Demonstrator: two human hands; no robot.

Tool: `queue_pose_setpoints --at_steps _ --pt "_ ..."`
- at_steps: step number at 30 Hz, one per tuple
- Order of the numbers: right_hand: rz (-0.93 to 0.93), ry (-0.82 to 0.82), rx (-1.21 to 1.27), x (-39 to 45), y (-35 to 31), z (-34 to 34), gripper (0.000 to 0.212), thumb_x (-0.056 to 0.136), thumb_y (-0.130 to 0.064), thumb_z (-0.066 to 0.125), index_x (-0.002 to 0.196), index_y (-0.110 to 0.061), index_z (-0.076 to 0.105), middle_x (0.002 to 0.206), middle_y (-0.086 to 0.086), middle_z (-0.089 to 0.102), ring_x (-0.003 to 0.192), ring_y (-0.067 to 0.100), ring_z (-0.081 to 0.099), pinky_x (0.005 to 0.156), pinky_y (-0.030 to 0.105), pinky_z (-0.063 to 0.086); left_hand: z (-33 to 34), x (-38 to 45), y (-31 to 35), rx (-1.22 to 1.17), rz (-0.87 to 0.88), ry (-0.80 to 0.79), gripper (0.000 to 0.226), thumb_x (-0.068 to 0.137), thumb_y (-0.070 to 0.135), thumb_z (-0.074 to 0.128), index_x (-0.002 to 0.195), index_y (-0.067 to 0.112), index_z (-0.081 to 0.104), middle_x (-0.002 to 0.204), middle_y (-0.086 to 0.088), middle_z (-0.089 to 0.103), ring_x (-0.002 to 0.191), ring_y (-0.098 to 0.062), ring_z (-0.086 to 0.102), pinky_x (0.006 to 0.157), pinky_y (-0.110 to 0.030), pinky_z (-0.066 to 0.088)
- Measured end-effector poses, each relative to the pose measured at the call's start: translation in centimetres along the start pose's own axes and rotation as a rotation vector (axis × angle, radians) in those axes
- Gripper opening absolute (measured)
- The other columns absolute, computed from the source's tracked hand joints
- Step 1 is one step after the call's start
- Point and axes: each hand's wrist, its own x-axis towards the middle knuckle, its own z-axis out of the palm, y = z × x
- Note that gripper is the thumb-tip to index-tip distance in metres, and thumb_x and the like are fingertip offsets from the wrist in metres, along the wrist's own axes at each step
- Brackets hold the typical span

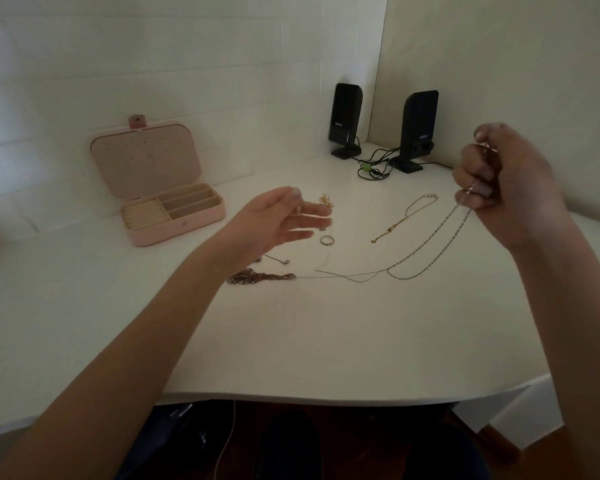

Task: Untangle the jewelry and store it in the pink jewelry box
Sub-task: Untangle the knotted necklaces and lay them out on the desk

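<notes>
- We hold the silver chain [426, 251] up in our right hand [510, 181], fingers curled round it; its loop trails onto the table [326, 341].
- Our left hand [278, 223] hovers with fingers loosely spread, holding nothing we can make out.
- We judge it best to lift slowly, so the thin strand slips clear of the rose-gold tangle [257, 277].
- The pink jewelry box [167, 202] sits open, well left.
- Speaker [418, 129] lettering is unreadable.

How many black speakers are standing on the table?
2. One speaker stands at the back by the white wall; the other speaker stands to its right, in the corner. Their cables lie between them on the table. None seems hidden.
</notes>
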Motion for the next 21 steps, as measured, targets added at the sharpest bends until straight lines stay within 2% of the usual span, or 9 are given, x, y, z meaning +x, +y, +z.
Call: queue_pose_setpoints --at_steps 4,8,10,13,15,18,21 --pt "0.006 0.024 -0.01 -0.2 0.3 -0.3 0.029 0.097 -0.014 0.027 0.072 -0.023 0.04 0.049 -0.006 0.023 0.042 0.009 0.018 0.043 0.023 0.006 2.9 0.4 1.4 -0.01 0.048 -0.277 0.037 0.098 0.029 0.038 0.071 0.024 0.063 0.098 -0.004 0.07 0.104 -0.023 0.064 0.093 -0.041 0.049" --pt "0.023 0.046 -0.012 -0.5 0.8 -0.9 0.029 0.096 -0.015 0.029 0.071 -0.023 0.041 0.049 -0.006 0.023 0.041 0.008 0.019 0.041 0.022 0.008 3.0 0.8 0.7 0.303 0.024 -0.396 0.021 0.096 0.018 0.049 0.083 0.019 0.065 0.101 0.0 0.07 0.099 -0.015 0.063 0.094 -0.038 0.05" --pt "0.023 0.049 -0.01 -0.7 0.8 -1.1 0.029 0.096 -0.015 0.029 0.071 -0.023 0.042 0.049 -0.006 0.023 0.041 0.008 0.019 0.04 0.021 0.009 2.2 0.8 -0.5 0.409 -0.003 -0.357 0.009 0.09 0.013 0.061 0.092 0.017 0.068 0.097 0.005 0.071 0.093 -0.01 0.064 0.089 -0.03 0.052" --pt "0.022 0.044 0.012 -0.7 0.8 -1.1 0.029 0.097 -0.016 0.028 0.072 -0.023 0.042 0.049 -0.006 0.023 0.041 0.008 0.019 0.039 0.02 0.01 0.9 0.8 -2.6 0.583 -0.018 -0.221 0.025 0.078 0.016 0.075 0.1 0.023 0.065 0.094 0.012 0.065 0.087 -0.002 0.059 0.082 -0.016 0.048" --pt "0.019 0.036 0.014 -0.7 0.8 -1.0 0.03 0.097 -0.016 0.028 0.072 -0.023 0.041 0.049 -0.007 0.023 0.041 0.008 0.018 0.039 0.02 0.01 1.1 0.7 -3.8 0.783 -0.025 -0.21 0.03 0.076 0.025 0.078 0.101 0.03 0.063 0.1 0.014 0.06 0.09 -0.001 0.053 0.078 -0.008 0.041" --pt "0.005 0.037 0.046 -0.6 0.5 -0.7 0.029 0.097 -0.016 0.028 0.071 -0.024 0.04 0.05 -0.007 0.021 0.042 0.008 0.017 0.037 0.019 0.012 1.7 0.8 -4.7 0.926 0.0 -0.215 0.021 0.08 0.032 0.073 0.098 0.027 0.063 0.105 0.007 0.054 0.089 -0.005 0.047 0.073 -0.006 0.035" --pt "-0.04 0.056 0.13 -0.7 -0.2 -0.8 0.026 0.096 -0.016 0.03 0.073 -0.024 0.04 0.052 -0.006 0.018 0.044 0.009 0.014 0.035 0.019 0.014 1.9 0.8 -4.9 0.937 0.038 -0.265 0.011 0.085 0.029 0.068 0.09 0.022 0.061 0.1 0.004 0.051 0.085 -0.006 0.046 0.072 -0.011 0.036"
